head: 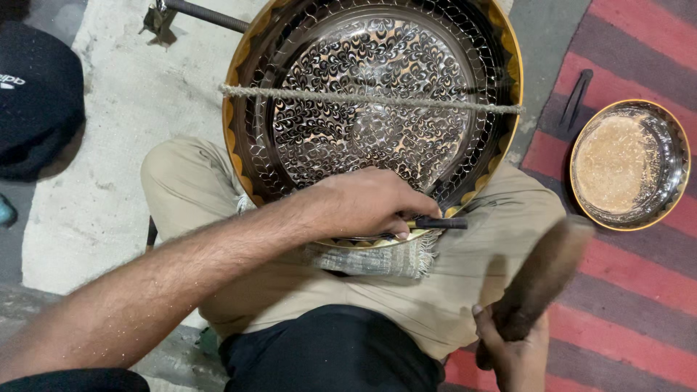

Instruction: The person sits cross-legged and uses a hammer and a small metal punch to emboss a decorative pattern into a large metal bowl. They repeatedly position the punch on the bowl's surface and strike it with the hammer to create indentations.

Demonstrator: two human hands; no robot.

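Both fists grip: we lay our left hand (pixel 363 203)'s chisel (pixel 439 223) level along the tray (pixel 250 145)'s near rim, our right hand (pixel 512 348)'s mallet (pixel 541 279) (blurred) just right.

Engraved brass tray (pixel 370 109) tilted on lap, dark chisel (pixel 439 223) at rim, blurred wooden mallet (pixel 541 279)

The wooden mallet (pixel 544 279) is motion-blurred; the engraved tray (pixel 374 109) is cut off above.
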